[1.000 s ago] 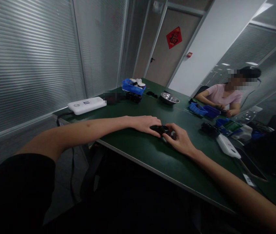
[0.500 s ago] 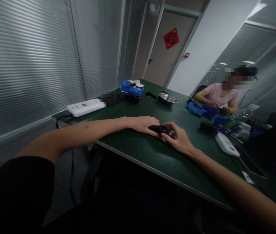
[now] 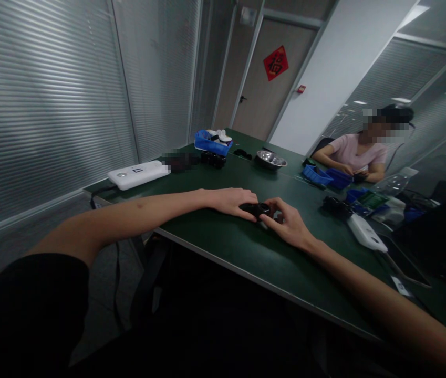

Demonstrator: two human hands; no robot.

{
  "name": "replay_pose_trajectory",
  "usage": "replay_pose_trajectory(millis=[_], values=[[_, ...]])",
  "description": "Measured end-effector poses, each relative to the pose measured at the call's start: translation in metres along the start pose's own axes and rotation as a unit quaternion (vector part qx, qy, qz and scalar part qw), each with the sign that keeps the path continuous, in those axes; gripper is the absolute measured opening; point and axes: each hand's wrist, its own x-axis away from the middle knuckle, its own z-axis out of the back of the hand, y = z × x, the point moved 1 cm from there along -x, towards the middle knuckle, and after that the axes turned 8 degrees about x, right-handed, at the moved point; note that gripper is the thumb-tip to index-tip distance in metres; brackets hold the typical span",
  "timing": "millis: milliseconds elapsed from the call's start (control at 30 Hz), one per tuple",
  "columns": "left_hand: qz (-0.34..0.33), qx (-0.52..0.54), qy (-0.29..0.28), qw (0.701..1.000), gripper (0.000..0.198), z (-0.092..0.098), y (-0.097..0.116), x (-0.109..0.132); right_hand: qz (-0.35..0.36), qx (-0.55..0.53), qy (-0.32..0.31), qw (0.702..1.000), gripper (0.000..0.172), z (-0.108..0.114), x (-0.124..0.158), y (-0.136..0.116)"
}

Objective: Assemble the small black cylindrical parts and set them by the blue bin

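Observation:
Low over the green table (image 3: 223,244), near its front edge, a small glossy black part (image 3: 252,209) with a rounded end is held between my two hands. My left hand (image 3: 230,200) is closed on its left end, thumb along the near side. From the right, my right hand (image 3: 290,224) pinches the rounded end with thumb and fingertips. The fingers hide much of the part, so I cannot tell its exact kind. Whether it touches the tabletop is unclear.
Farther back are a blue basket (image 3: 207,143) of white and black pieces, a black cluster (image 3: 213,159) and a metal bowl (image 3: 270,159). A white device (image 3: 139,175) lies left, another (image 3: 366,233) right. Across the table, a co-worker (image 3: 359,152) handles something beside blue bins (image 3: 339,178).

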Motion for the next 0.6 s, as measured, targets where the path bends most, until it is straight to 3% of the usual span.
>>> replay_pose_trajectory(millis=[600], values=[[0.001, 0.004, 0.004, 1.0, 0.047, -0.0001, -0.0017, 0.0001, 0.019, 0.008, -0.008, 1.0, 0.039, 0.0032, 0.001, -0.0047]])
